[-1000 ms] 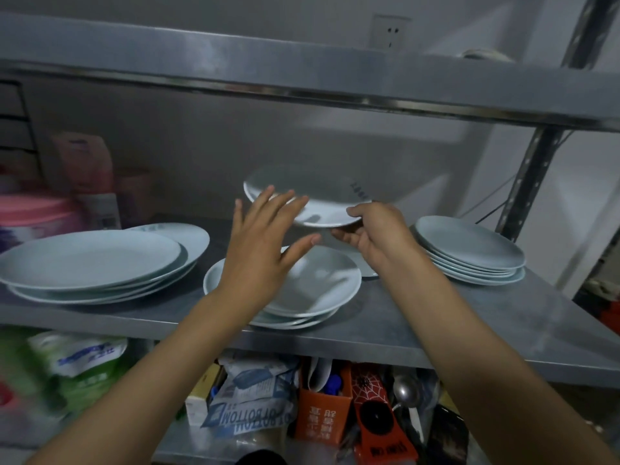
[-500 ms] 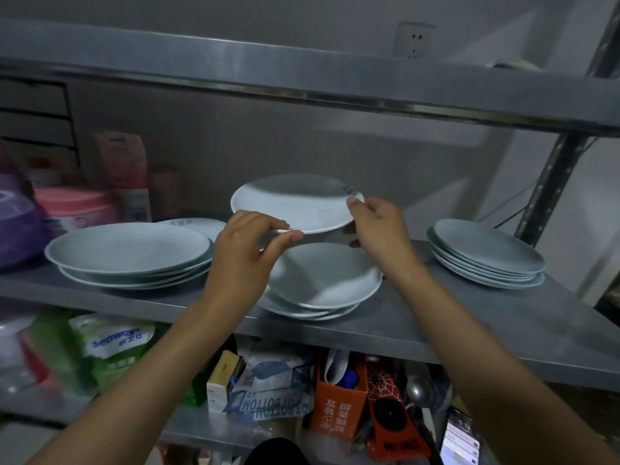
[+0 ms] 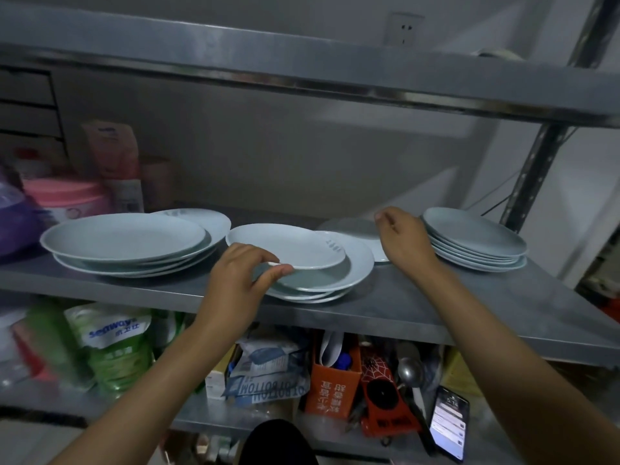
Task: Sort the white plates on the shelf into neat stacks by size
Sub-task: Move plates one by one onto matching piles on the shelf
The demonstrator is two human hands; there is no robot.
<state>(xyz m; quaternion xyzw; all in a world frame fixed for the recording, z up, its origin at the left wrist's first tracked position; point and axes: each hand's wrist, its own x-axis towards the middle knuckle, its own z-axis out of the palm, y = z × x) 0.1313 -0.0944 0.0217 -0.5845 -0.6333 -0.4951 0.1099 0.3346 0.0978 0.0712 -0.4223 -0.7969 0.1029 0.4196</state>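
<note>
White plates lie in groups on the steel shelf (image 3: 419,307). A stack of large plates (image 3: 127,243) is at the left. In the middle is a stack of medium plates (image 3: 352,273), and on top of it a smaller plate (image 3: 295,245). My left hand (image 3: 238,283) pinches the near rim of that smaller plate between thumb and fingers. A single small plate (image 3: 359,229) lies behind, and my right hand (image 3: 402,243) hovers over its right part with fingers loosely curled, holding nothing. A neat stack of small plates (image 3: 476,243) is at the right.
A pink-lidded tub (image 3: 67,199) and cartons stand at the back left. An upper shelf (image 3: 302,75) hangs low over the plates. A shelf post (image 3: 536,169) rises at the right. The lower shelf holds bags, an orange box (image 3: 335,380) and a phone (image 3: 449,421).
The smaller plate, held up in the air by both hands, has come down onto the middle stack. My right hand has let go and moved right; my left still pinches the rim.
</note>
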